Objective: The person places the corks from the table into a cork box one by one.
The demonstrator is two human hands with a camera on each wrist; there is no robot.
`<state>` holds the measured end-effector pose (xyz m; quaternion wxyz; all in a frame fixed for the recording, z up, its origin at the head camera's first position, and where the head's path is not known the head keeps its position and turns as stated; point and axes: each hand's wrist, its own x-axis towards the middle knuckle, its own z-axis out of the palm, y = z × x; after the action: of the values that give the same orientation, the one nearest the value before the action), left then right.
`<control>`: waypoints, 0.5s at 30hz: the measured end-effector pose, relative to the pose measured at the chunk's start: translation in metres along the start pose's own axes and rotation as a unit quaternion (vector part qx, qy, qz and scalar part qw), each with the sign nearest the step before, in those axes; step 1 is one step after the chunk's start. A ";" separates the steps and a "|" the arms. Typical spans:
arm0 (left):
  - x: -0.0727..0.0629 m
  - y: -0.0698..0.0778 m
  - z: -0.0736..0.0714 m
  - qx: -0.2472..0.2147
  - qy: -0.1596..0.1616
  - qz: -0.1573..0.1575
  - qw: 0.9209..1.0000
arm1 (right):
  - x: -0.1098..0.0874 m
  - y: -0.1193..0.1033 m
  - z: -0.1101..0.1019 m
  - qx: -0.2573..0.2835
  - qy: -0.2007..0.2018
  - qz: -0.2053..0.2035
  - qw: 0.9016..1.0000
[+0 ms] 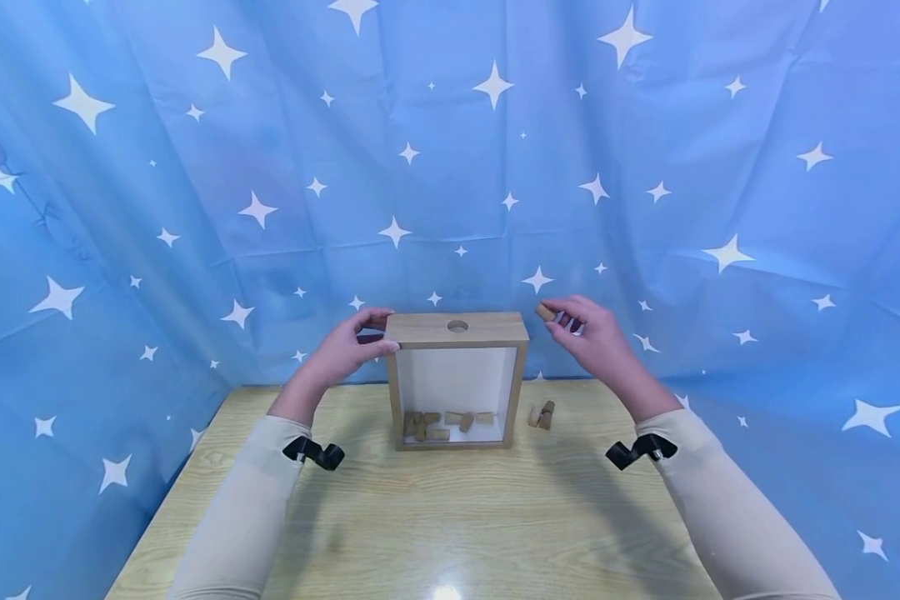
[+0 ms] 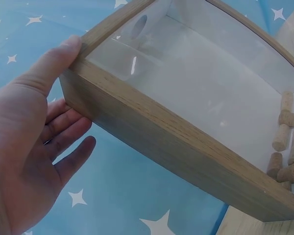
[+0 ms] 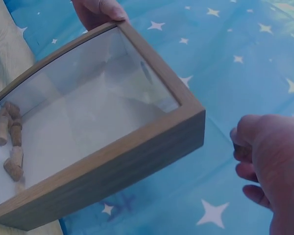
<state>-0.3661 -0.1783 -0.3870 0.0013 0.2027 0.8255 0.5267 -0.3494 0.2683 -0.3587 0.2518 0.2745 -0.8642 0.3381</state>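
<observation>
Table in front of me: light wood-grain top [image 1: 420, 508], pale yellowish. Wooden box [image 1: 416, 331] stands upright on it, towards the far edge, roughly mid-width. Small cluster of corks [image 1: 545, 417] lies directly on the wood, just right of the box. My arm shadows [image 1: 607, 504] fall across it; bright glare spot [image 1: 447, 592] nearest me.

Noticed smooth, grained wood on the box [image 1: 423, 330], a glossy clear front pane [image 2: 206, 93] (glass or plastic, could not decide), rough matt corks [image 2: 281, 137], slightly shiny wood-grained table [image 1: 420, 508], and creased, cloth-like backdrop [image 1: 450, 192].
</observation>
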 end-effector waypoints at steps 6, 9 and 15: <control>0.000 0.002 -0.002 0.011 0.004 0.002 1.000 | 0.005 -0.006 0.001 0.007 -0.002 -0.004 1.000; -0.001 0.004 -0.002 0.016 0.003 0.001 1.000 | 0.009 -0.012 0.003 0.008 -0.009 -0.008 1.000; -0.002 0.008 -0.003 0.023 0.001 0.001 1.000 | 0.019 -0.027 0.010 0.021 -0.023 -0.025 0.999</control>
<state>-0.3621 -0.1787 -0.3794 -0.0046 0.2031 0.8374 0.5075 -0.3484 0.2386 -0.3416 0.2342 0.3096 -0.8552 0.3435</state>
